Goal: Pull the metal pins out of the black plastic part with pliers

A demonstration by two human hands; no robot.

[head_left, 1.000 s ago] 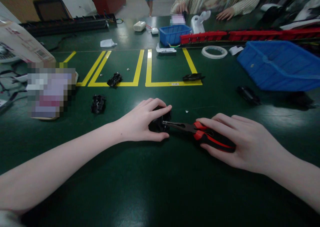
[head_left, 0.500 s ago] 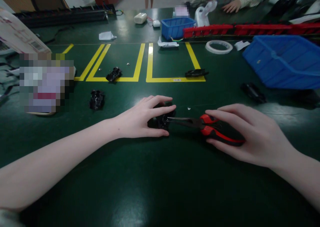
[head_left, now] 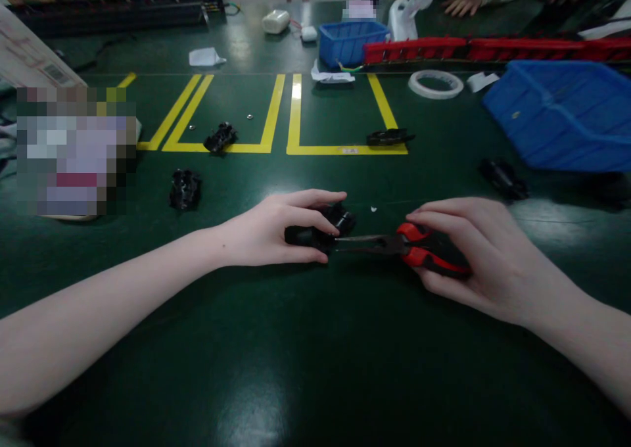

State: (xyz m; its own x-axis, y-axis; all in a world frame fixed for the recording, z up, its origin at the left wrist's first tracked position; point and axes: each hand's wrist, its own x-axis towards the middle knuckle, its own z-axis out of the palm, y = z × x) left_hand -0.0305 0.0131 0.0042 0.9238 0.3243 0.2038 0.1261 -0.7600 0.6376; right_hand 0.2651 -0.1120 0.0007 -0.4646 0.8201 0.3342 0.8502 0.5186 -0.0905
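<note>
My left hand (head_left: 290, 227) has its fingers round a small black plastic part (head_left: 341, 218) on the green table (head_left: 256, 342), partly hiding it. In my right hand (head_left: 473, 256) are long-nose pliers (head_left: 414, 243) with red and black handles. Their thin jaws point left, slightly apart, with the tips at the black part beside my left fingertips. Whether the jaws grip anything is too small to tell. A tiny white scrap (head_left: 373, 209) lies just beyond the pliers.
Similar black parts (head_left: 185, 189) lie scattered beyond my hands, some by the yellow tape lines (head_left: 340, 150). A large blue bin (head_left: 566, 118) stands at the right, near a tape roll (head_left: 436, 84). Farther back are a small blue bin (head_left: 351, 45), a red strip (head_left: 513, 49) and another person's hand (head_left: 463, 3).
The black part has turned under my left hand, so more of it shows beyond the fingers. The pliers have moved slightly, and their handles look closer together. The view has tilted down a little.
</note>
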